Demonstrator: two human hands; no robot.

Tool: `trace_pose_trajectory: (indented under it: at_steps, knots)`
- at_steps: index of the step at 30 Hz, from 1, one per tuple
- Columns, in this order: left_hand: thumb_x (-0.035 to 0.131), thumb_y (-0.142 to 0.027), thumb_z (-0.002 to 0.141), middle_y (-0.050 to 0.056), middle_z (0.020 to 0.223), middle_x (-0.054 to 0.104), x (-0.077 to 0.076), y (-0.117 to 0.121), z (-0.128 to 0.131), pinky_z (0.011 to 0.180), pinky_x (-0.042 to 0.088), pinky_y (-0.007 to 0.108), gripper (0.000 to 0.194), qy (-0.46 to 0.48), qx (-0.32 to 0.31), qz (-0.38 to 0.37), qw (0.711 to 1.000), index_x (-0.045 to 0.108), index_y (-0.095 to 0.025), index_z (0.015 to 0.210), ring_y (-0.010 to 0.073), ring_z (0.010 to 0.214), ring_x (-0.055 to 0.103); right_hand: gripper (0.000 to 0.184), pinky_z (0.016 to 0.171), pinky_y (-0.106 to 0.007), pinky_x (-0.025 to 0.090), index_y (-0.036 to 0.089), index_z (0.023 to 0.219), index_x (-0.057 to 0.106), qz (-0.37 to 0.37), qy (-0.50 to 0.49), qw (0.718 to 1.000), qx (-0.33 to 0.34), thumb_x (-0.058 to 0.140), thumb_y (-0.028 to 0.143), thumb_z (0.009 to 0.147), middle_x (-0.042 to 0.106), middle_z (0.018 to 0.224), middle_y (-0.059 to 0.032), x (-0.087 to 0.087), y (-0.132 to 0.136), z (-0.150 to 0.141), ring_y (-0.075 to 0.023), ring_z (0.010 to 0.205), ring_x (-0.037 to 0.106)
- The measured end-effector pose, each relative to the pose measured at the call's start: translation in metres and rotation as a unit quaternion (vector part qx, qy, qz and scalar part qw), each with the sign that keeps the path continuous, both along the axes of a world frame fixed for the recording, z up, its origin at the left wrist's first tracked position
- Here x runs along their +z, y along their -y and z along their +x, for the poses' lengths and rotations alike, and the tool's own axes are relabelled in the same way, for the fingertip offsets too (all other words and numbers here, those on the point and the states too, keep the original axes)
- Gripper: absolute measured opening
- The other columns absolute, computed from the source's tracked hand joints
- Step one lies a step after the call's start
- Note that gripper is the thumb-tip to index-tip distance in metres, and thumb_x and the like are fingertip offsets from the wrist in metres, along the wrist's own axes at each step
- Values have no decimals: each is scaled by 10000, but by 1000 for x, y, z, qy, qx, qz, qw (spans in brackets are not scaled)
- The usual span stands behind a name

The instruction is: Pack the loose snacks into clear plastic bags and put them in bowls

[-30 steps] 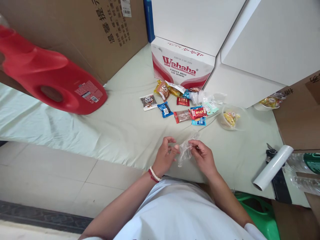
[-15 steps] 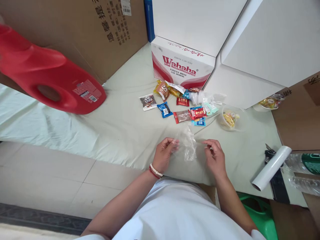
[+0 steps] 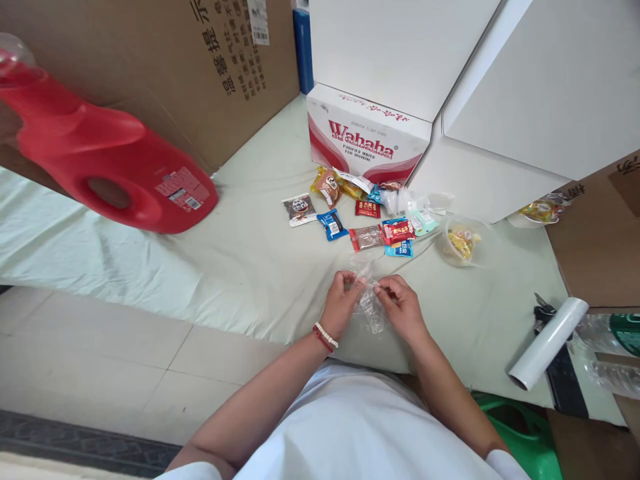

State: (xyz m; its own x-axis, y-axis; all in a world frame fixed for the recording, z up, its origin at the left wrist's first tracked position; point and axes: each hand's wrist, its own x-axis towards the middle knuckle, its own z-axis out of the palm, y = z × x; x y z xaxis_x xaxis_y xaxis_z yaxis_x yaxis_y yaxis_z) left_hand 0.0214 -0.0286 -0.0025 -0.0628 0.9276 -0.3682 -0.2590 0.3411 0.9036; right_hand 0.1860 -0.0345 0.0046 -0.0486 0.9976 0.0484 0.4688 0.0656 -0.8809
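Observation:
Between my hands, just above the cloth-covered table (image 3: 260, 267), is a crumpled clear plastic bag (image 3: 373, 313). My left hand (image 3: 345, 300) pinches its left side, thumb against fingers. From the other side my right hand (image 3: 400, 303) is closed on the bag too, its fingertips close to the left ones. Just beyond lie small snack packets: a red and brown one (image 3: 367, 237), a red one (image 3: 399, 231), a blue one (image 3: 332, 225) and a black and white one (image 3: 299, 209). The bag's opening cannot be made out.
A clear plastic bowl (image 3: 463, 243) with yellow wrapped pieces stands to the right. Farther right lie a white roll (image 3: 549, 343) and plastic bottles (image 3: 607, 333). A large red jug (image 3: 150, 180) stands left, a Wahaha carton (image 3: 367, 137) at the back.
My right hand has moved left to the bag and now grips it near my left hand. Before, the hands were farther apart. The view has shifted slightly.

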Motion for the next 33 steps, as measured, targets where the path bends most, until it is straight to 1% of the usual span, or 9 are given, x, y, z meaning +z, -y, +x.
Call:
trace_pose_trajectory:
  at_steps: [4, 11, 13, 16, 18, 21, 24, 27, 33]
  knots:
    - [732, -439, 737, -45, 680, 556, -7, -8, -10, 563, 358, 223, 293, -119, -30, 31, 992, 590, -183, 728, 84, 580, 430, 292, 686, -303, 525, 222, 874, 668, -74, -131, 984, -93, 684, 514, 873, 644, 811, -17, 1, 6, 17, -177, 753, 606]
    - [718, -551, 783, -53, 655, 513, -7, -17, -30, 399, 274, 186, 411, 43, 99, -12, 994, 517, -199, 716, 59, 488, 388, 397, 458, -241, 392, 224, 824, 594, -167, -276, 923, -210, 799, 554, 743, 632, 767, 7, -6, 26, 43, -117, 544, 487]
    - [751, -562, 768, -57, 659, 498, -3, -15, -37, 378, 263, 168, 429, 65, 123, -4, 990, 525, -198, 734, 55, 497, 395, 382, 478, -245, 404, 224, 824, 602, -169, -257, 931, -194, 787, 554, 772, 628, 748, 9, -2, 33, 55, -119, 549, 491]
    - [730, -605, 799, -62, 633, 497, 3, -10, -47, 366, 247, 154, 433, 93, 113, 9, 989, 585, -198, 827, 48, 469, 376, 362, 642, -300, 519, 214, 892, 673, -196, -171, 963, -74, 730, 569, 854, 698, 855, -42, 8, 39, 76, -166, 714, 618]
    - [681, -641, 837, -56, 627, 533, 8, -5, -50, 355, 221, 163, 456, 103, 63, 14, 993, 636, -201, 944, 39, 422, 340, 414, 833, -367, 557, 223, 1081, 702, -209, -124, 970, 8, 686, 591, 893, 732, 1081, -92, 16, 34, 85, -227, 988, 677]
    - [623, -687, 862, 1, 768, 680, 14, 2, -49, 341, 188, 199, 572, 111, -39, 23, 993, 654, -216, 1185, 22, 364, 303, 596, 985, -425, 524, 264, 1342, 596, -191, -103, 976, 24, 658, 645, 888, 673, 1321, -111, 19, 12, 77, -256, 1238, 618]
    - [607, -716, 852, 75, 1027, 762, 20, 7, -48, 335, 200, 227, 707, 121, -106, 19, 987, 569, -271, 1401, 18, 341, 300, 674, 855, -368, 548, 244, 1322, 592, -217, -132, 966, 42, 755, 634, 796, 735, 1110, -73, 12, -16, 47, -214, 997, 689]
    - [603, -735, 840, 116, 1206, 743, 21, 8, -56, 335, 249, 238, 819, 132, -122, 14, 984, 437, -334, 1534, 30, 352, 354, 512, 594, -265, 469, 196, 1021, 692, -251, -192, 947, 57, 829, 579, 709, 650, 716, 22, 3, -34, 18, -128, 612, 567]
    - [466, -718, 929, 116, 1360, 664, 3, 0, -80, 384, 352, 213, 759, -2, 5, 8, 1000, 325, -367, 1586, 33, 432, 418, 358, 498, -246, 348, 225, 905, 656, -65, -200, 967, -147, 718, 562, 801, 504, 638, 63, -8, -40, 16, -106, 515, 388]
